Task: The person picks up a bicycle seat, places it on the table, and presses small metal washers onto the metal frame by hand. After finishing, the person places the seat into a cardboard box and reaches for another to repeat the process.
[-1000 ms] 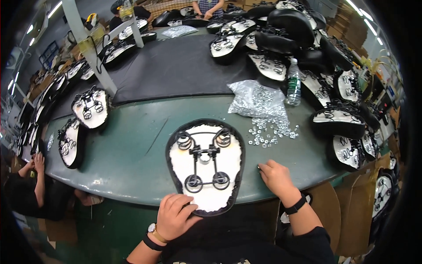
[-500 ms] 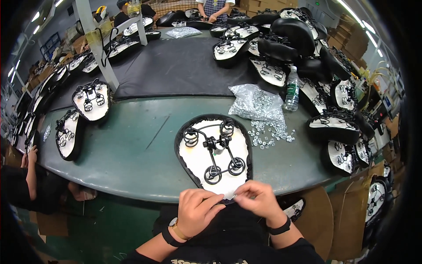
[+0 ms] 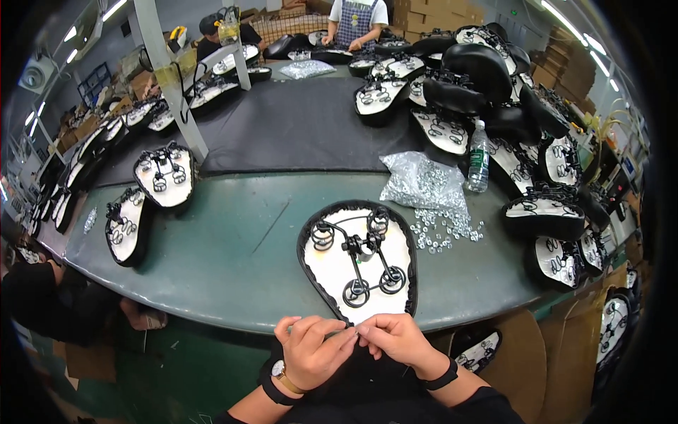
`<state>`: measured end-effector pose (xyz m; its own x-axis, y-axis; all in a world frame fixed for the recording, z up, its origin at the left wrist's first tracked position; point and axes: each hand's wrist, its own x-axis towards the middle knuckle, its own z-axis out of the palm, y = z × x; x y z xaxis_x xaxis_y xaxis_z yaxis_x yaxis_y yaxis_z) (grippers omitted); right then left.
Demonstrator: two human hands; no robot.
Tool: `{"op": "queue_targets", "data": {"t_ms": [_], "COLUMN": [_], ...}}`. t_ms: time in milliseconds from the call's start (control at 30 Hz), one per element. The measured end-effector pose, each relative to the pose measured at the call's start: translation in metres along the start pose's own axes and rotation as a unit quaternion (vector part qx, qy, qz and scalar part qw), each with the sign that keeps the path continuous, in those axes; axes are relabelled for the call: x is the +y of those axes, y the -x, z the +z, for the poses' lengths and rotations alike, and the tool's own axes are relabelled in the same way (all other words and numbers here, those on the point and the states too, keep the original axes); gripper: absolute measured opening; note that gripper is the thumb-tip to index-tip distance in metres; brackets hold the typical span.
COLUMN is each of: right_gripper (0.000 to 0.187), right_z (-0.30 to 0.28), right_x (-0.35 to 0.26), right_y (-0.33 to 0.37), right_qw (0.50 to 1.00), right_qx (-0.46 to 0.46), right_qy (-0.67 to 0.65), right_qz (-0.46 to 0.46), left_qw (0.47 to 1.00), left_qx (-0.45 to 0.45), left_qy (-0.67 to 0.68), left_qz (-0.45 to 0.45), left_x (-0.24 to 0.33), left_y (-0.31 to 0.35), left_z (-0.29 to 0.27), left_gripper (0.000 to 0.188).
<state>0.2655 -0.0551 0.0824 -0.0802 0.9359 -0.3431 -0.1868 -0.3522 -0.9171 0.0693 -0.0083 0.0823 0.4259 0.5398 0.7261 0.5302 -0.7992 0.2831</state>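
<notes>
An upside-down bicycle saddle (image 3: 328, 272) lies on the table in front of me, its white underside up and its narrow nose toward me. Black coil springs and a wire frame with a central clamp (image 3: 361, 244) sit on it. At the nose, my left hand (image 3: 311, 350) is closed, thumb and fingers pressed together by the saddle's edge. Opposite it, my right hand (image 3: 397, 340) is pinched, its fingertips meeting those of the left. Whatever is between the fingers is too small to make out, and the hands hide the nose tip.
Right of the saddle, a clear plastic bag of small metal nuts (image 3: 424, 185) has loose nuts (image 3: 441, 230) spilled beside it. Behind stands a plastic bottle (image 3: 478, 157). Saddles are heaped at the right (image 3: 544, 212); two more (image 3: 166, 175) lie left by a metal post (image 3: 173, 85). Other people work around.
My view has shifted, so the table and saddle sit lower and further right in the picture. My right fingertips have come in closer against the left ones at the saddle nose.
</notes>
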Motion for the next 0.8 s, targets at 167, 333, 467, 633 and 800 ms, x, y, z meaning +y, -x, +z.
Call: {"op": "queue_targets", "data": {"t_ms": [167, 333, 467, 633, 800], "right_gripper": [0.024, 0.023, 0.018, 0.017, 0.022], "right_z": [-0.001, -0.004, 0.003, 0.006, 0.006], "right_x": [-0.001, 0.005, 0.004, 0.007, 0.016], "right_y": [-0.001, -0.007, -0.009, -0.007, -0.004], "right_qw": [0.999, 0.999, 1.0, 0.999, 0.995], "right_qx": [0.001, -0.012, -0.014, -0.011, 0.0], "right_qy": [0.041, 0.019, 0.009, 0.027, 0.013], "right_qz": [-0.029, -0.027, -0.016, -0.044, -0.098], "left_qw": [0.99, 0.998, 0.997, 0.994, 0.99], "left_qx": [-0.046, -0.033, 0.003, 0.008, -0.031], "left_qy": [0.099, 0.038, 0.033, 0.066, 0.086], "left_qz": [-0.092, -0.05, -0.064, -0.091, -0.106], "left_x": [-0.007, -0.004, -0.003, 0.0, 0.0], "left_y": [0.001, 0.002, 0.003, 0.006, 0.005], "left_z": [-0.002, -0.003, -0.001, 0.001, -0.002], "left_gripper": [0.017, 0.023, 0.021, 0.019, 0.017]}}
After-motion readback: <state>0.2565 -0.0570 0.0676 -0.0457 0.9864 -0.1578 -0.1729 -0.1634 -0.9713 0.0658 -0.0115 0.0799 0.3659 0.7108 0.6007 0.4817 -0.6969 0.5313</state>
